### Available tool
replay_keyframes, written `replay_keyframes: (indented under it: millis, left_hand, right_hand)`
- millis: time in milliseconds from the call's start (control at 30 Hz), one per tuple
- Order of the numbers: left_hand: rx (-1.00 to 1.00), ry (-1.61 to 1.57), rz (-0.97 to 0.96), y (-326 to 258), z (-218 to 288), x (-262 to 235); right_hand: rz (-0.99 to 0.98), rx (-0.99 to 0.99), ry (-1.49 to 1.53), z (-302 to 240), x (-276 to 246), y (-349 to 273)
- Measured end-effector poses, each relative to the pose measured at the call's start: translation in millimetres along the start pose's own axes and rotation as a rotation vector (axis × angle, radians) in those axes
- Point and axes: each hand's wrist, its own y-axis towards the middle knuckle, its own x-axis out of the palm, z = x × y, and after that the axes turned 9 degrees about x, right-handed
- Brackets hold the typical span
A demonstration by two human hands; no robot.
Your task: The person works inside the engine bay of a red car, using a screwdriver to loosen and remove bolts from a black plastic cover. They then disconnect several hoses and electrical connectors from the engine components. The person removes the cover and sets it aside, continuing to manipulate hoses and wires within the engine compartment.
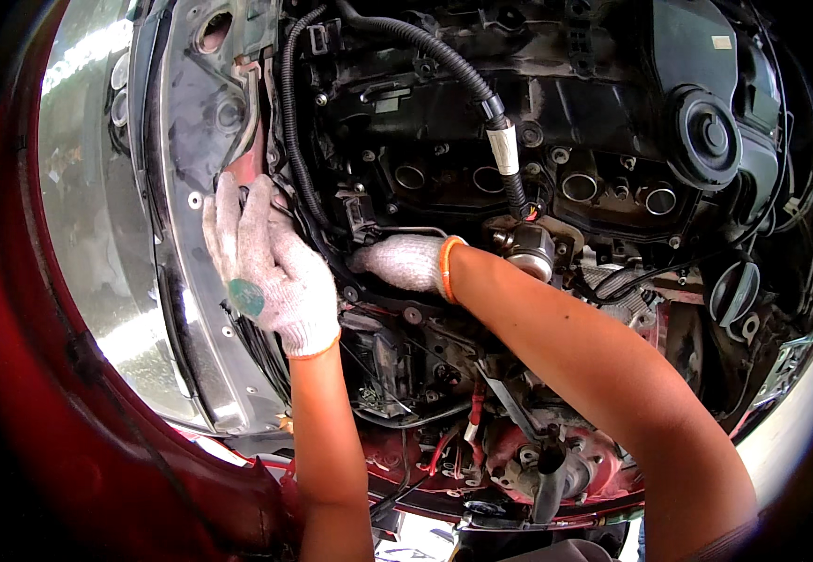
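I look down into a red car's open engine bay. My left hand, in a white knit glove with an orange cuff and a green smear, lies with fingers spread on the grey metal panel at the bay's left edge, fingertips by a reddish bracket. My right hand, gloved the same way, reaches down and left between the engine parts below the black engine cover. Its fingers are buried among hoses and brackets, so what they touch is hidden.
A black corrugated hose with a white band runs down to a metal fitting right of my right wrist. Several round openings line the cover. A round black cap sits at the right. Red bodywork curves along the left and bottom.
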Motion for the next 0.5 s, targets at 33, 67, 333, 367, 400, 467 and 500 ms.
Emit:
replay_keyframes:
  millis: [33, 67, 333, 367, 400, 467, 500]
  left_hand:
    - [0.003, 0.0, -0.005, 0.6, 0.3, -0.4]
    - [0.001, 0.006, 0.002, 0.5, -0.1, -0.1]
    - [0.024, 0.017, 0.023, -2.2, -2.7, 3.3]
    - [0.024, 0.017, 0.021, -2.1, -1.3, 3.5]
    - [0.025, 0.016, 0.02, -0.4, 1.7, 3.6]
    - [0.046, 0.002, 0.03, -0.7, -0.2, 5.4]
    - [0.066, -0.012, 0.04, -3.0, -6.0, 7.0]
  right_hand:
    - [-0.007, -0.039, -0.051, 3.6, -0.5, 3.3]
    - [-0.015, -0.078, -0.104, 4.3, -1.1, 5.1]
    - [0.198, -0.219, -0.613, 5.6, -1.2, 13.0]
    - [0.207, -0.238, -0.656, 6.9, -0.7, 14.9]
    - [0.216, -0.255, -0.699, 8.6, -0.3, 16.2]
    - [0.25, -0.265, -0.686, 9.5, 2.6, 10.7]
    - [0.267, -0.271, -0.682, 7.0, 3.5, 5.9]
